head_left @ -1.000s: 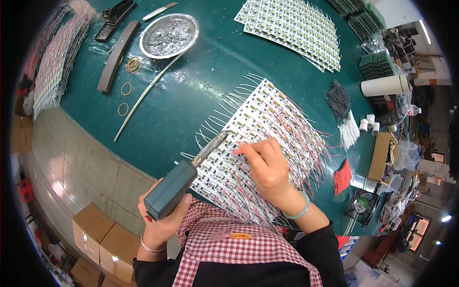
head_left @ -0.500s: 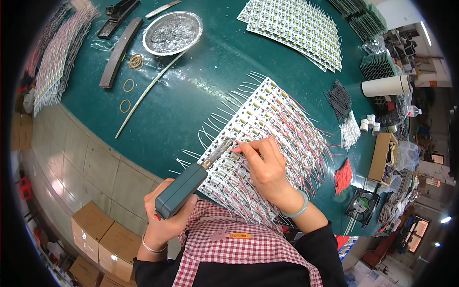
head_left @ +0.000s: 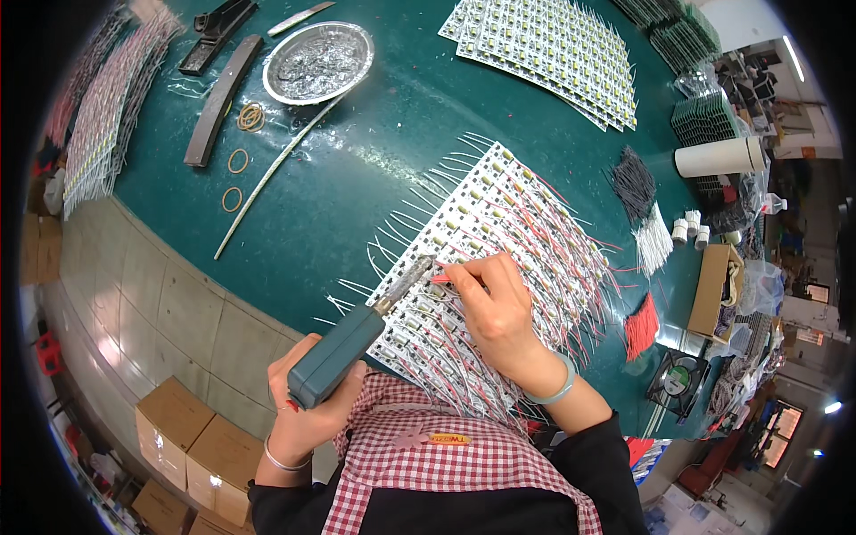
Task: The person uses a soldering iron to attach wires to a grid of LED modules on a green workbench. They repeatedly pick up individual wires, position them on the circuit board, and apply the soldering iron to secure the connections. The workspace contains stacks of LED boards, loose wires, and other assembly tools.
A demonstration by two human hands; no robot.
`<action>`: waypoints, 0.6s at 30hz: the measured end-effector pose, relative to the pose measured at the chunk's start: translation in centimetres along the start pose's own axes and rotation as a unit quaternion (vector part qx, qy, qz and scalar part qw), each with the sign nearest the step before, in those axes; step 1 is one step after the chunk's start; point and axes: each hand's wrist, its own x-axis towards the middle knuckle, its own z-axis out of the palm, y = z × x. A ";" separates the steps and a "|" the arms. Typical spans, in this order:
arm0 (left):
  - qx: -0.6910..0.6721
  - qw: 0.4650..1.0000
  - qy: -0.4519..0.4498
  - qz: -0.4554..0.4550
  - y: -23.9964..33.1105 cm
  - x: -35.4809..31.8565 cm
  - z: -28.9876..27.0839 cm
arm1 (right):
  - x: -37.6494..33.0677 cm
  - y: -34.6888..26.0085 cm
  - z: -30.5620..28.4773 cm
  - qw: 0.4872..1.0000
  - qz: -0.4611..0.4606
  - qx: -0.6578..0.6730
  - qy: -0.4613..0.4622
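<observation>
My left hand (head_left: 312,397) is wrapped around the dark green handle of a soldering iron (head_left: 337,357). The iron's metal tip points up and right, onto a white circuit board panel (head_left: 473,198) dotted with small yellowish parts. Close to that tip, my right hand (head_left: 497,308) is closed in a pinch on red wire (head_left: 440,279); how many strands it holds I cannot tell. White wires stick out along the panel's upper left edge. Many red and white wires trail across its right and lower parts, partly under my right hand.
A metal bowl (head_left: 318,64) of silvery solder stands at the back left, near rubber bands (head_left: 251,117) and a dark bar (head_left: 223,102). Stacked panels (head_left: 544,58) lie at the back. Black (head_left: 634,185), white (head_left: 653,242) and red wire bundles (head_left: 641,328) and a fan (head_left: 678,383) are right.
Both hands, the iron and the red wire hold nearly the same place. The whole view has shifted very slightly.
</observation>
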 end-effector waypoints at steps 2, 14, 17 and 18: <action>-0.020 1.000 0.007 -0.010 0.0 -0.1 -0.1 | 0.0 0.0 0.0 1.000 -0.001 0.001 0.000; -0.052 0.998 0.024 -0.009 -0.2 -0.5 -0.2 | 0.1 0.0 0.0 1.000 -0.005 0.000 0.002; -0.065 0.998 0.020 -0.019 -0.3 -0.5 0.1 | 0.1 0.0 0.0 1.000 -0.006 -0.005 0.002; -0.063 0.998 0.019 -0.015 -0.6 -0.6 0.2 | 0.1 -0.1 0.0 1.000 -0.006 -0.008 0.001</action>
